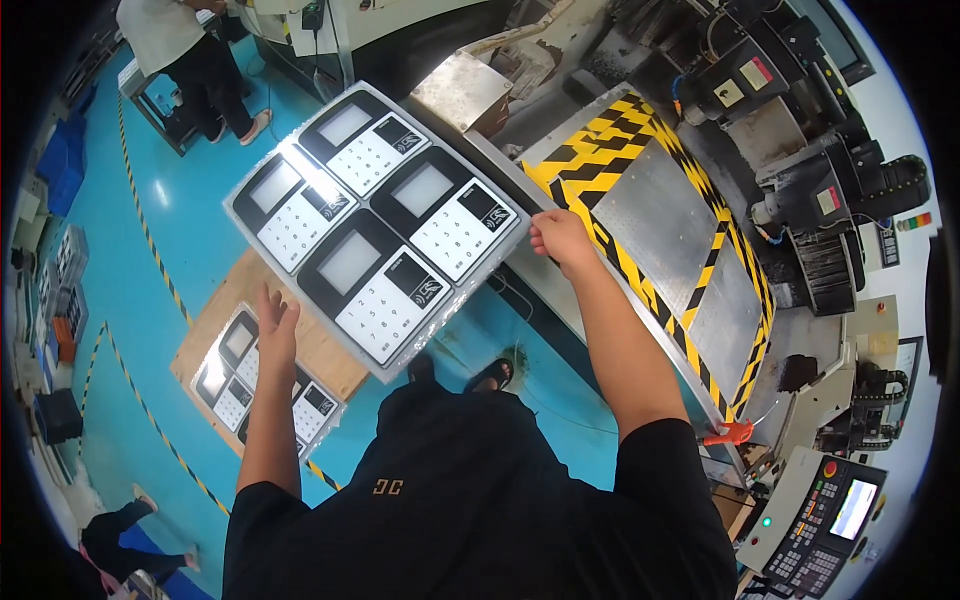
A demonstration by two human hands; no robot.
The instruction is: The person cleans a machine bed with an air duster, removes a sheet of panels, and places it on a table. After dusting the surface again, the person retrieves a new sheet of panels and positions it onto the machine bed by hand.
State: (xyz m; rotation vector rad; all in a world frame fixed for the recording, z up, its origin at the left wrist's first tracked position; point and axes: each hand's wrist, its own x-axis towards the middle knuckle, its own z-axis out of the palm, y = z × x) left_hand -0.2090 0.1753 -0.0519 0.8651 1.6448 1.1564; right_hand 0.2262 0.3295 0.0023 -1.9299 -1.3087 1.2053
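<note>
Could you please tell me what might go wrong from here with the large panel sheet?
The large panel sheet could tip or slip: the right hand seems to pinch only its corner, while the left hand looks open near the opposite edge. A swing might also knock it against the striped machine close by.

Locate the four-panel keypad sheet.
In the head view, the sheet is left of centre, its right corner at the right hand, overlapping the wooden board.
</note>
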